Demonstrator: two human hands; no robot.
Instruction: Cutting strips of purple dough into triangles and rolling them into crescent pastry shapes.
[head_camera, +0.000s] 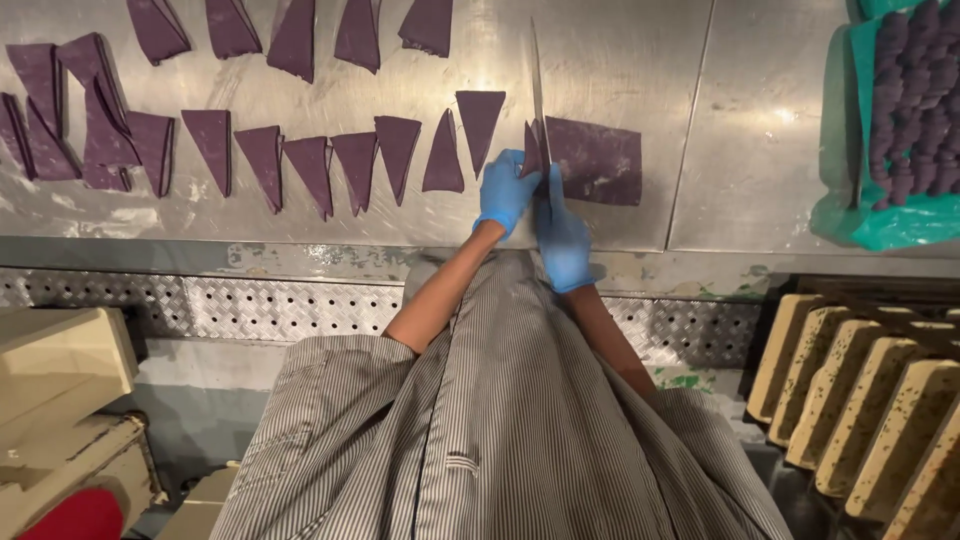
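A flat sheet of purple dough (598, 160) lies on the steel table (620, 60). My right hand (563, 238), in a blue glove, grips a long knife (538, 80) whose blade runs away from me across the sheet's left edge. My left hand (505, 190), also gloved in blue, rests with its fingers on a small purple piece (531, 150) just left of the blade. Cut purple triangles (397, 152) lie in a row to the left, and more triangles (294, 35) sit along the far edge.
A green tray (850, 215) with several rolled purple pieces stands at the far right. Beige rectangular moulds (870, 400) stand in a rack at the lower right. A cream machine with a red part (60, 400) is at the lower left. My striped coat fills the foreground.
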